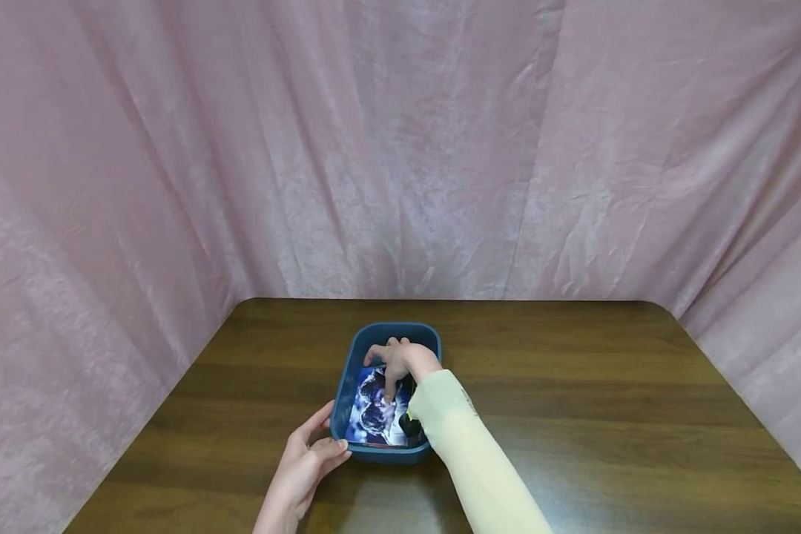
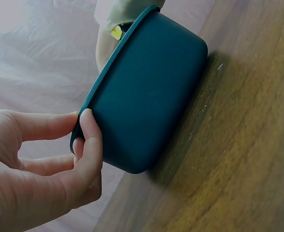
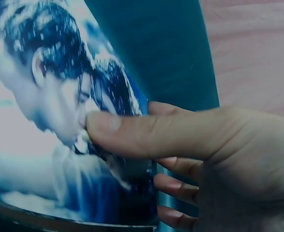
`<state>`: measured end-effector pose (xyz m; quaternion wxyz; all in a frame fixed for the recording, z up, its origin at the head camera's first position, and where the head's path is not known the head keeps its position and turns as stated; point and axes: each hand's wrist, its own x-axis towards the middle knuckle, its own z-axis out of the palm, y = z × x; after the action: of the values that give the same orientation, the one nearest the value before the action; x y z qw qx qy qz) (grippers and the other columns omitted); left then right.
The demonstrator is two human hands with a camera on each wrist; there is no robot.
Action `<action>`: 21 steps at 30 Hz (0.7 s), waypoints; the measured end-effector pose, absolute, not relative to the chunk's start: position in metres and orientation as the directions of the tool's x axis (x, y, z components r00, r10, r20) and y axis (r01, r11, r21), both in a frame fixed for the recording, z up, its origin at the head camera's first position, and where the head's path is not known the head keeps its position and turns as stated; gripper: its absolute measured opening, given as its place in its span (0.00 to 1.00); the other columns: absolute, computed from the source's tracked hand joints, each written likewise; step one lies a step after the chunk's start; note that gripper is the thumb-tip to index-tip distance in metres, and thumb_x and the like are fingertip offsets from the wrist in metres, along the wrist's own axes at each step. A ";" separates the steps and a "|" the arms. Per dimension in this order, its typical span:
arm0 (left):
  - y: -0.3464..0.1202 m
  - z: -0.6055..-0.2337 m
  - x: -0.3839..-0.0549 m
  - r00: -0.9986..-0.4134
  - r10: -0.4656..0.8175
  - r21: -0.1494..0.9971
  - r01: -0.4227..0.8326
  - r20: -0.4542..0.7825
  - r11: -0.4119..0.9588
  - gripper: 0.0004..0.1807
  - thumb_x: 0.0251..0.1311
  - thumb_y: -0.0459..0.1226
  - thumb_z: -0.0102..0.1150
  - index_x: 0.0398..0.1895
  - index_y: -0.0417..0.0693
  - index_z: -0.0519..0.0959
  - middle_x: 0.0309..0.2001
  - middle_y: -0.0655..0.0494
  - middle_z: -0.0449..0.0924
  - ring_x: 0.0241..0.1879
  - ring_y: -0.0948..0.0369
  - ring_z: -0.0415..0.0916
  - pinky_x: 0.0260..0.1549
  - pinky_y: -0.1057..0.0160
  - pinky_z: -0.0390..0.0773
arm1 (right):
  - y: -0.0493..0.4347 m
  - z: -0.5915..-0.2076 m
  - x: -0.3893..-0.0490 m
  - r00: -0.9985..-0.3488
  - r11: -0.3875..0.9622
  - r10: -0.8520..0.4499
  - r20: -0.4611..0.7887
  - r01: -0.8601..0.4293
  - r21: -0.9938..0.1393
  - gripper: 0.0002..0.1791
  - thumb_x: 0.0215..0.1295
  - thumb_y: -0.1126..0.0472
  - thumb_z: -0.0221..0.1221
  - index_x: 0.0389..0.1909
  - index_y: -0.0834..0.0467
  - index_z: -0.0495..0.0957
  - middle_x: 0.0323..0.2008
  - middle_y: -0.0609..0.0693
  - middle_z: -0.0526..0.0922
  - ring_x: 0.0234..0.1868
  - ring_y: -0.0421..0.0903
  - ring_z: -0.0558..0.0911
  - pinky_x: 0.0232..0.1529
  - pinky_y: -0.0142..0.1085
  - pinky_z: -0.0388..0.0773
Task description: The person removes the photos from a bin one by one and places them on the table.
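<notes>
Left hand [image 1: 310,456] at a blue box [image 1: 387,455], right hand [image 1: 400,362] inside it.
The left pinches the rim [image 2: 113,61] at the near left corner; the right grips a picture [image 1: 372,415] inside the box, thumb [image 3: 151,135] on its face. Around spreads the brown tabletop [image 1: 574,408], then a pink curtain [image 1: 440,148] behind.

- A small nook curtained round a single surface [image 1: 607,386]; whether it stands in a home, an office or a lab cannot be told.
- Pale pink, velvety cloth [image 1: 440,148] hangs in loose folds behind the surface and down its left and right sides, hiding the room beyond.
- The surface is brown with a streaky wood grain, its two far corners rounded, much like ordinary indoor furniture.
- A soft, pale sheen lies on its near part.
</notes>
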<state>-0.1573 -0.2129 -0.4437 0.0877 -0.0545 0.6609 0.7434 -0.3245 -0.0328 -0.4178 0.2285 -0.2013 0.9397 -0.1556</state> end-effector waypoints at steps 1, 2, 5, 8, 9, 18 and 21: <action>-0.214 -0.444 -0.157 -0.978 0.058 0.972 -0.204 -0.199 -0.115 0.40 0.56 0.22 0.53 0.75 0.37 0.56 0.54 0.46 0.56 0.33 0.67 0.73 0.41 0.66 0.82 | -0.034 -0.418 -0.324 -0.813 0.867 -0.456 -0.362 -0.316 -0.384 0.40 0.49 0.55 0.75 0.64 0.35 0.69 0.64 0.50 0.67 0.61 0.51 0.64 0.61 0.54 0.71; -0.215 -0.444 -0.157 -0.978 0.056 0.971 -0.206 -0.201 -0.119 0.40 0.56 0.21 0.53 0.75 0.37 0.56 0.54 0.46 0.55 0.33 0.67 0.73 0.41 0.66 0.82 | -0.034 -0.418 -0.324 -0.810 0.865 -0.463 -0.360 -0.324 -0.384 0.40 0.50 0.55 0.75 0.64 0.35 0.69 0.64 0.49 0.67 0.60 0.51 0.64 0.61 0.54 0.71; -0.216 -0.443 -0.157 -0.977 0.057 0.970 -0.210 -0.204 -0.125 0.39 0.57 0.21 0.52 0.75 0.36 0.56 0.54 0.46 0.55 0.35 0.66 0.74 0.41 0.66 0.82 | -0.036 -0.419 -0.325 -0.806 0.858 -0.472 -0.356 -0.327 -0.396 0.39 0.51 0.55 0.74 0.63 0.34 0.69 0.63 0.49 0.68 0.60 0.50 0.65 0.61 0.54 0.71; -0.217 -0.441 -0.157 -0.977 0.061 0.970 -0.212 -0.206 -0.121 0.39 0.57 0.22 0.53 0.75 0.35 0.56 0.54 0.46 0.55 0.37 0.64 0.75 0.42 0.65 0.82 | -0.036 -0.419 -0.328 -0.808 0.852 -0.475 -0.349 -0.323 -0.411 0.37 0.52 0.56 0.74 0.61 0.35 0.68 0.61 0.50 0.68 0.59 0.51 0.65 0.60 0.54 0.71; -0.217 -0.441 -0.157 -0.976 0.061 0.970 -0.213 -0.207 -0.118 0.39 0.57 0.22 0.53 0.75 0.35 0.56 0.55 0.46 0.55 0.38 0.64 0.75 0.42 0.65 0.82 | -0.036 -0.419 -0.329 -0.809 0.850 -0.476 -0.346 -0.323 -0.416 0.36 0.52 0.57 0.74 0.60 0.35 0.68 0.61 0.51 0.68 0.58 0.51 0.65 0.59 0.54 0.72; -0.213 -0.440 -0.159 -0.978 0.051 0.973 -0.206 -0.202 -0.107 0.38 0.55 0.23 0.53 0.73 0.35 0.59 0.54 0.45 0.56 0.41 0.59 0.76 0.40 0.66 0.82 | -0.034 -0.418 -0.332 -0.814 0.838 -0.474 -0.335 -0.300 -0.456 0.30 0.53 0.67 0.71 0.54 0.43 0.72 0.51 0.49 0.76 0.45 0.47 0.73 0.44 0.43 0.76; -0.211 -0.439 -0.160 -0.977 0.053 0.973 -0.211 -0.207 -0.095 0.38 0.54 0.22 0.52 0.73 0.34 0.59 0.53 0.45 0.56 0.41 0.60 0.76 0.40 0.66 0.82 | -0.034 -0.416 -0.332 -0.835 0.857 -0.448 -0.319 -0.300 -0.419 0.24 0.53 0.68 0.71 0.49 0.50 0.76 0.46 0.49 0.79 0.39 0.45 0.74 0.39 0.38 0.76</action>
<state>-0.1600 -0.2105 -0.4390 0.0896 -0.0594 0.6666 0.7376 -0.3320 -0.0342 -0.4162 0.2070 -0.1989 0.9411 -0.1788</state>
